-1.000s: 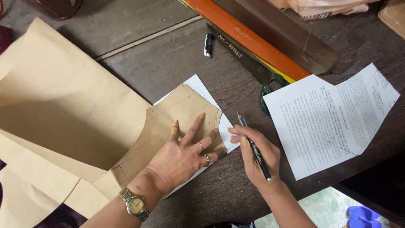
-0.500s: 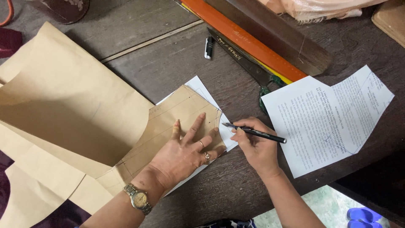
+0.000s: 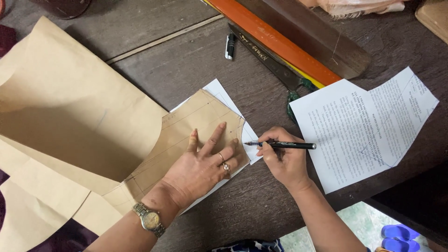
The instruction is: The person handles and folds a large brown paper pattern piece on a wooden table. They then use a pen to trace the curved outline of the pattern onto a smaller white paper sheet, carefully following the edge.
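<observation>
I see both arms bare, no sleeves. The left hand (image 3: 200, 170) has a metal wristwatch (image 3: 150, 219) with a pale round dial and a link band, and two rings (image 3: 225, 164), silver I think. The right hand (image 3: 282, 161) wears nothing.

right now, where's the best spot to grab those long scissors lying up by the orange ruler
Probably by the green handles of the scissors, coming from the near side. The dark blades run diagonally up and left, tight against the orange ruler, so that side is blocked. The handle end points toward the printed sheet and sits partly under its edge, so lifting that corner first may help.
</observation>
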